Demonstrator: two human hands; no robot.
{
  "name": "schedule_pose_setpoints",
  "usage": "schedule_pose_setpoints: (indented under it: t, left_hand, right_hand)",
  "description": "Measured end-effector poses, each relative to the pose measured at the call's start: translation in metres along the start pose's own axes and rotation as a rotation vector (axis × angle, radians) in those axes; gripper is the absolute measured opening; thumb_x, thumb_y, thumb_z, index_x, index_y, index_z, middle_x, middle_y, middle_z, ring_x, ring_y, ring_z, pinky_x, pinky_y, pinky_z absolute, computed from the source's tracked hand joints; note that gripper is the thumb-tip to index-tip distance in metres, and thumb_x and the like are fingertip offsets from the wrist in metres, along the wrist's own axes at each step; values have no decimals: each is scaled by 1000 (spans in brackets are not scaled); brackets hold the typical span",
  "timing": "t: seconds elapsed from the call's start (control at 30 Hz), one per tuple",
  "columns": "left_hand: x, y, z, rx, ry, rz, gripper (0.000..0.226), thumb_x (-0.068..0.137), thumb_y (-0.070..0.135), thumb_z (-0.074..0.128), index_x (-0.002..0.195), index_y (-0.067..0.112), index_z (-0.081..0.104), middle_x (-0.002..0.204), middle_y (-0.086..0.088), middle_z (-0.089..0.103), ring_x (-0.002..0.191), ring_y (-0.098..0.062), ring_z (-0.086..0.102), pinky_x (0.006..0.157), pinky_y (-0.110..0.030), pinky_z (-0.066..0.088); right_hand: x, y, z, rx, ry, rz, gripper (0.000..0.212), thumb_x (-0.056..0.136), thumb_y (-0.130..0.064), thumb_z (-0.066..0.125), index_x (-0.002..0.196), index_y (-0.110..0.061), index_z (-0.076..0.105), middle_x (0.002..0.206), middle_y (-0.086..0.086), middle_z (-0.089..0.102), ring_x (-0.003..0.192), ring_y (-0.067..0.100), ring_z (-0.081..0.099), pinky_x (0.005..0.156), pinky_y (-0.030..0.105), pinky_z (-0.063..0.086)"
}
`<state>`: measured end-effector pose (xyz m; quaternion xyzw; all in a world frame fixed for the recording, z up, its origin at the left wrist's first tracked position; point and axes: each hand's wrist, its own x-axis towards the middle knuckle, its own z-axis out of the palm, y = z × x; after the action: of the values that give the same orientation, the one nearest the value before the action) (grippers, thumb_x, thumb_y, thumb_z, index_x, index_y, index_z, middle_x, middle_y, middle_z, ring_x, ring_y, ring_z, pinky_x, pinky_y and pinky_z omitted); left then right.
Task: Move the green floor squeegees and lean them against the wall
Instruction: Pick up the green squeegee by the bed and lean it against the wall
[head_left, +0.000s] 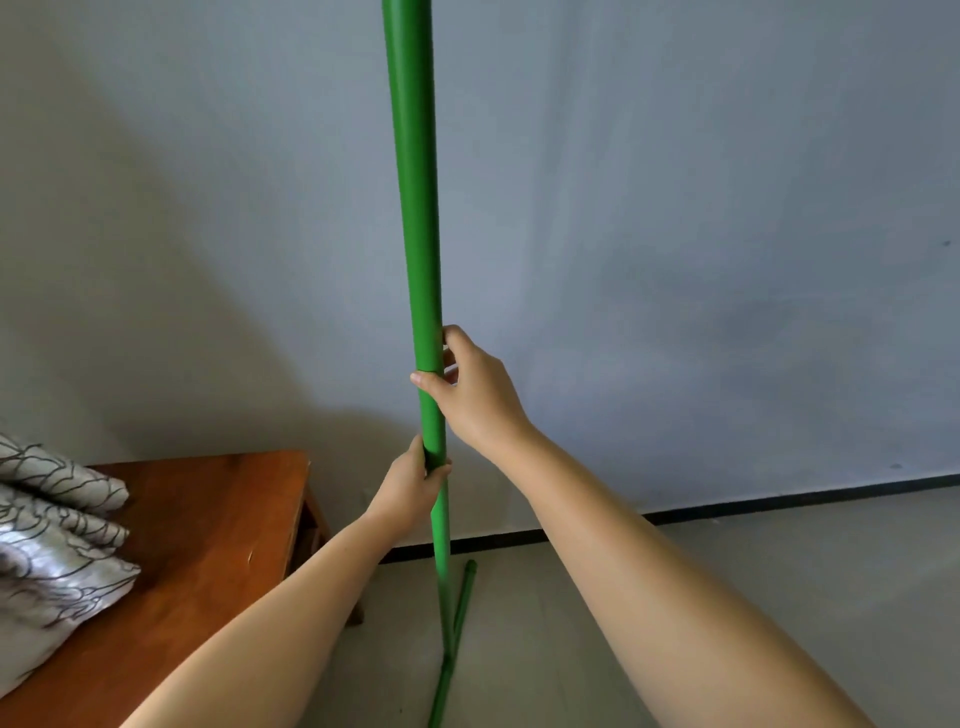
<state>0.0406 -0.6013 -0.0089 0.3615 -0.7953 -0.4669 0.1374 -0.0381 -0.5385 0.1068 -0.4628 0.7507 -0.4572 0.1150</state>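
A long green squeegee handle stands nearly upright in front of the grey wall, running from the top edge down towards the floor. My right hand grips it at mid-height and my left hand grips it just below. Its head is out of sight. A second green squeegee handle lies flat on the floor beneath, its far end close to the wall's dark skirting.
A brown wooden table stands at the left against the wall, with folded patterned bedding on it. A black skirting strip runs along the wall's foot. Pale tiled floor stretches to the right.
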Motion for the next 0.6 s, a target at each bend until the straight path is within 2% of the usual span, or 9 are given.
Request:
schedule_pose_setpoints:
  t: [0.13,0.33,0.6]
  left_hand:
    - [7,-7,-15,14,36,-14,16,87,10,50,100,16,43,101,-8,59,94,-25,57,78,-32,40]
    - [12,-16,-32,18,80,-32,25,87,10,50,111,9,44,109,-13,61,97,-24,56,80,-32,40]
    - [14,-20,-33,21,59,-43,32,88,12,49,119,10,40,115,-15,61,105,-28,56,86,-35,44]
  right_hand:
    - [13,-8,16,11,-16,-11,26,80,-25,60,100,-14,48,92,9,64,81,30,61,74,48,52]
    - [26,-17,33,44,-42,-20,25,81,-24,60,101,-12,49,93,10,64,82,30,61,75,50,52]
    - [27,-15,31,79,-87,-20,27,83,-23,58,106,-14,49,96,8,65,86,27,62,79,45,52]
